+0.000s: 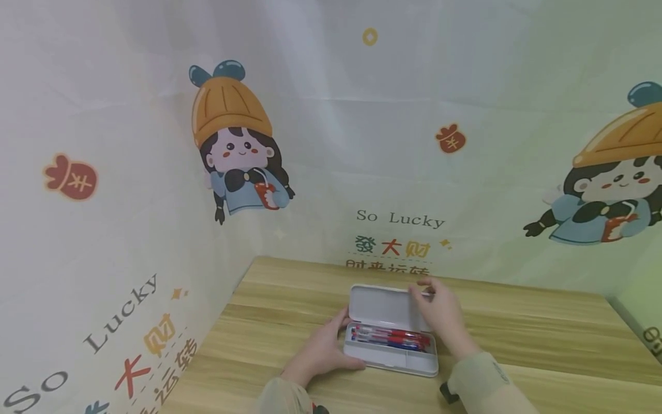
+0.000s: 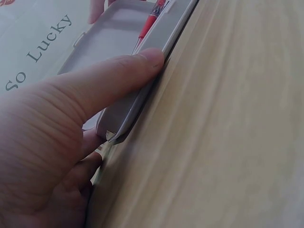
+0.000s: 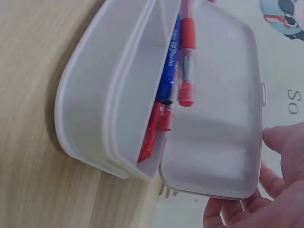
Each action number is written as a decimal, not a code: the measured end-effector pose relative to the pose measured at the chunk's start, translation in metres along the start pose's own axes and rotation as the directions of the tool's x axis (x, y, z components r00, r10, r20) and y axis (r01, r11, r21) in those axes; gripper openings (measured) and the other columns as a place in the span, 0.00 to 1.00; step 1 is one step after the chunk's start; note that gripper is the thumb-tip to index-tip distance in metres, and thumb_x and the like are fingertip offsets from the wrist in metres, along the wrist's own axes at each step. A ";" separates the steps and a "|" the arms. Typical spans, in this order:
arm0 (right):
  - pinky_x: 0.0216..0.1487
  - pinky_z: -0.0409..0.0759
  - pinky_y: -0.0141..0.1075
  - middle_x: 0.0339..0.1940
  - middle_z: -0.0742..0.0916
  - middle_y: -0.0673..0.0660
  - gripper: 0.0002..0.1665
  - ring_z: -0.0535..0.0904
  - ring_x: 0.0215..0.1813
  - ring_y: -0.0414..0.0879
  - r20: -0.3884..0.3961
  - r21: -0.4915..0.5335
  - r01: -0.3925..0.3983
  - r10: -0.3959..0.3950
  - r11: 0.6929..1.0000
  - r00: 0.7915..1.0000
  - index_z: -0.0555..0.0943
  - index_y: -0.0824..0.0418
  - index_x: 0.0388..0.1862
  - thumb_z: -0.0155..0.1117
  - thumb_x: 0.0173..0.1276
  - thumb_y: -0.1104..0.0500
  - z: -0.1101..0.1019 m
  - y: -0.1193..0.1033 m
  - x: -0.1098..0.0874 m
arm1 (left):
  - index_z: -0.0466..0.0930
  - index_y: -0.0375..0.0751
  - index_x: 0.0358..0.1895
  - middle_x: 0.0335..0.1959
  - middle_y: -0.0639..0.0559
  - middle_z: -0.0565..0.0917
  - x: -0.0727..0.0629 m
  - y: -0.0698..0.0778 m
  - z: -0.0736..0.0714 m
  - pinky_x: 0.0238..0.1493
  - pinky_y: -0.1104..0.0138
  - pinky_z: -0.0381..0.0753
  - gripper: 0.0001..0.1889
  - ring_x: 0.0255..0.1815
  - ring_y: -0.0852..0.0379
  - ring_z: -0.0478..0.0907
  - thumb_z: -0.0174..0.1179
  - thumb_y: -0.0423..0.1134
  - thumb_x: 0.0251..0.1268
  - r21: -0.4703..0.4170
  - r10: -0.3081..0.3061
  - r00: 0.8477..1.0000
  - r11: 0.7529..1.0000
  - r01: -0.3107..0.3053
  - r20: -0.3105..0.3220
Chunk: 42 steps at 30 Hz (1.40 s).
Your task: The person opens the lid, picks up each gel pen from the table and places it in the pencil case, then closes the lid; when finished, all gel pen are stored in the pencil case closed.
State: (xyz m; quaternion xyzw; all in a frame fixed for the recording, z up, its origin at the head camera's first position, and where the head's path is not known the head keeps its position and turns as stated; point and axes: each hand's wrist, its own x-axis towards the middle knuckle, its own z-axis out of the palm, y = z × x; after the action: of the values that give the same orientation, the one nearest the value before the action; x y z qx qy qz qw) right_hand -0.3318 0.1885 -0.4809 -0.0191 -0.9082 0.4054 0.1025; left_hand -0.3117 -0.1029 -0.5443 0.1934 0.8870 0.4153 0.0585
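Note:
A white pencil case (image 1: 380, 357) lies on the table with its lid (image 1: 380, 305) raised at the back. Several pens (image 1: 395, 336) fill its rear compartment; a blue marker (image 3: 168, 66) and red-gripped pens show among them. My left hand (image 1: 323, 348) holds the case's left end, thumb (image 2: 142, 61) across the front rim and fingers round behind. At the lid's upper right corner is my right hand (image 1: 443, 313), with its thumb (image 3: 275, 137) at the lid's edge and its other fingers behind the lid.
The wood-grain table (image 1: 289, 305) extends on both sides of the case. Behind it hangs a printed cloth (image 1: 331, 149) with cartoon figures and lettering, close along the table's back edge (image 1: 486, 282).

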 end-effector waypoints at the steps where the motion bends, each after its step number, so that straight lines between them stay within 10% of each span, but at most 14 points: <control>1: 0.71 0.83 0.65 0.68 0.86 0.72 0.30 0.84 0.68 0.68 0.000 0.008 0.005 -0.005 1.000 1.000 0.81 0.64 0.70 0.66 0.82 0.44 -0.001 0.000 -0.001 | 0.51 0.37 0.90 0.79 0.51 0.81 0.000 0.000 0.000 0.89 0.33 0.60 0.74 0.87 0.32 0.66 0.90 0.55 0.40 0.001 0.002 1.000 1.000 -0.002 -0.001; 18: 0.71 0.84 0.59 0.55 0.93 0.61 0.16 0.87 0.63 0.58 0.044 0.092 0.018 -0.023 0.996 0.999 0.91 0.61 0.50 0.74 0.77 0.49 -0.012 0.003 -0.027 | 0.49 0.43 0.92 0.80 0.47 0.79 0.000 -0.002 0.002 0.88 0.34 0.62 0.75 0.84 0.36 0.70 0.91 0.53 0.41 -0.019 0.026 1.000 0.999 -0.026 0.001; 26: 0.59 0.88 0.38 0.50 0.95 0.56 0.13 0.89 0.54 0.48 0.077 0.100 0.063 -0.071 0.993 0.995 0.91 0.58 0.46 0.77 0.74 0.50 -0.015 0.013 -0.039 | 0.53 0.40 0.90 0.82 0.38 0.76 0.000 -0.004 0.002 0.87 0.35 0.65 0.73 0.83 0.34 0.71 0.90 0.55 0.41 -0.037 0.018 1.000 0.999 -0.018 0.004; 32: 0.44 0.88 0.30 0.46 0.94 0.56 0.14 0.87 0.43 0.39 0.153 0.167 0.071 -0.097 0.983 0.983 0.90 0.60 0.45 0.80 0.71 0.52 -0.017 0.020 -0.047 | 0.66 0.48 0.86 0.81 0.38 0.76 0.000 -0.007 -0.005 0.84 0.31 0.68 0.55 0.82 0.31 0.72 0.82 0.59 0.57 -0.147 0.002 1.000 0.989 0.000 0.008; 42: 0.57 0.86 0.37 0.42 0.92 0.46 0.10 0.86 0.50 0.41 0.156 0.035 0.233 -0.235 0.972 0.959 0.90 0.50 0.39 0.83 0.66 0.50 -0.018 0.024 -0.063 | 0.81 0.44 0.74 0.75 0.42 0.84 0.001 -0.007 -0.012 0.85 0.35 0.69 0.28 0.81 0.36 0.75 0.62 0.57 0.83 -0.293 -0.004 1.000 0.956 -0.003 -0.024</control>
State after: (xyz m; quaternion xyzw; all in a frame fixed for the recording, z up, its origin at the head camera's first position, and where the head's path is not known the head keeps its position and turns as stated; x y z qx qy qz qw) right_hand -0.2677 0.2102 -0.4980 0.1216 -0.9059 0.3981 0.0771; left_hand -0.3181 -0.1154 -0.5419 0.1772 0.8165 0.5442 0.0760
